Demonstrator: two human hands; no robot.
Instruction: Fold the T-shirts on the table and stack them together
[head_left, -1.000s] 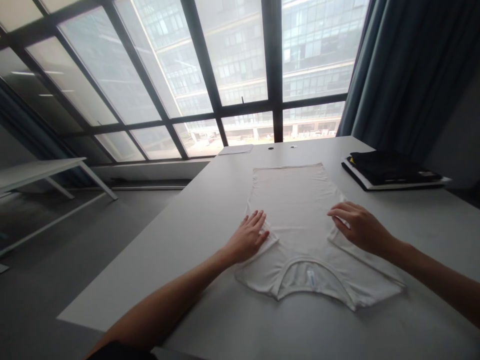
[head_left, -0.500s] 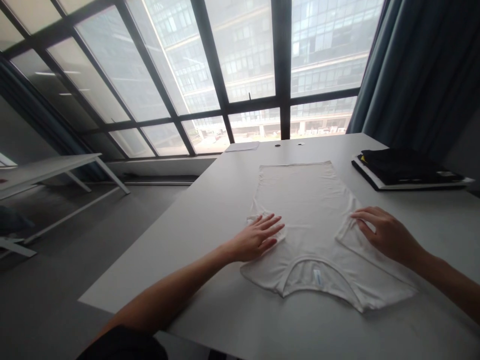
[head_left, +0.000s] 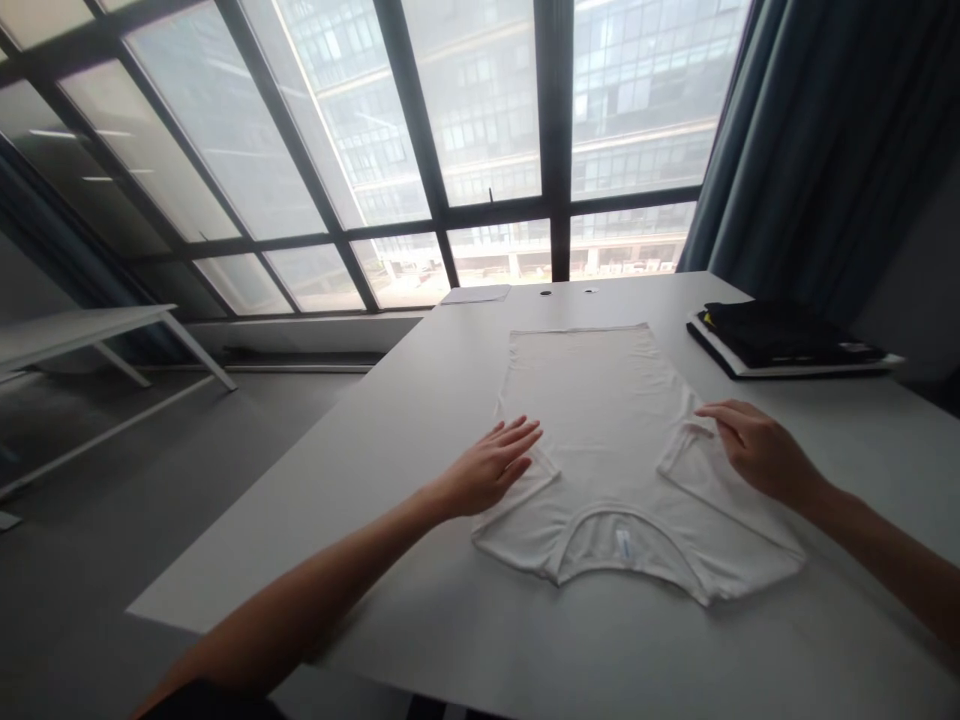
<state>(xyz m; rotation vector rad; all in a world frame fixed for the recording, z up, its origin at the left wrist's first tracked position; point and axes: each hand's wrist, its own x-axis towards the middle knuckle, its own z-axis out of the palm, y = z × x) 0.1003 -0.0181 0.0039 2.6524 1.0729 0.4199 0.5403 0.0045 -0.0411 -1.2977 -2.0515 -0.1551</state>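
Note:
A white T-shirt [head_left: 592,420] lies spread on the white table, its neckline and small label towards me and its hem towards the window. Both of its sleeves are folded inward over the body. My left hand [head_left: 491,467] is open, fingers stretched out over the folded sleeve on the left. On the opposite side, my right hand [head_left: 765,450] is open with its fingers extended and close together. Its fingertips are at the shirt's right side edge, by the other folded sleeve; whether they press on the cloth I cannot tell.
Folded dark clothes [head_left: 795,335] are stacked at the right of the table [head_left: 390,460]. A flat white sheet [head_left: 475,295] lies at the far left corner. Another white table [head_left: 82,330] stands off to the left. Windows and a blue curtain [head_left: 795,150] are behind.
My left hand has shifted outward from the shirt's body to the left, fingers closer together. My right hand has moved slightly up along the right edge. The view has turned a little right.

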